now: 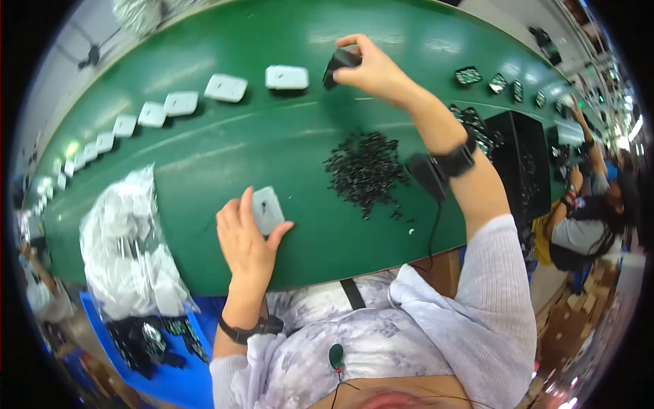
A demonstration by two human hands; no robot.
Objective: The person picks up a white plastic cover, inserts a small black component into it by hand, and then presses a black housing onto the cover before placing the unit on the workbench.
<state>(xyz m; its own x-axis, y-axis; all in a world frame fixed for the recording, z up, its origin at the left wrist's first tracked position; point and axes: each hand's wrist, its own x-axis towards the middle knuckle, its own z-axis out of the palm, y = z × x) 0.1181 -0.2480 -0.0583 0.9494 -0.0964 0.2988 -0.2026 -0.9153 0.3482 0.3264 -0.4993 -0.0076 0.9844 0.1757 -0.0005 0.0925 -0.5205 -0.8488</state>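
My left hand [246, 238] holds a pale grey-white, round-cornered plastic case [268, 211] against the green table. Its fingers lie along one side and the thumb at the near corner; a small dark piece shows on top of the case. My right hand [371, 68] is stretched to the far side of the table, its thumb and fingers closed round a black block-shaped thing [339, 64], whose exact kind I cannot make out. Just left of that block sits another white case [287, 77]. Between my hands is a heap of small black parts [368, 170].
A row of white cases [180, 103] curves along the table [300, 143] to the left. Clear plastic bags [129, 252] lie at the near left, above a blue bin [197, 378]. A black box [514, 157] and green-black pieces [468, 75] stand at right. Another person [586, 225] sits there.
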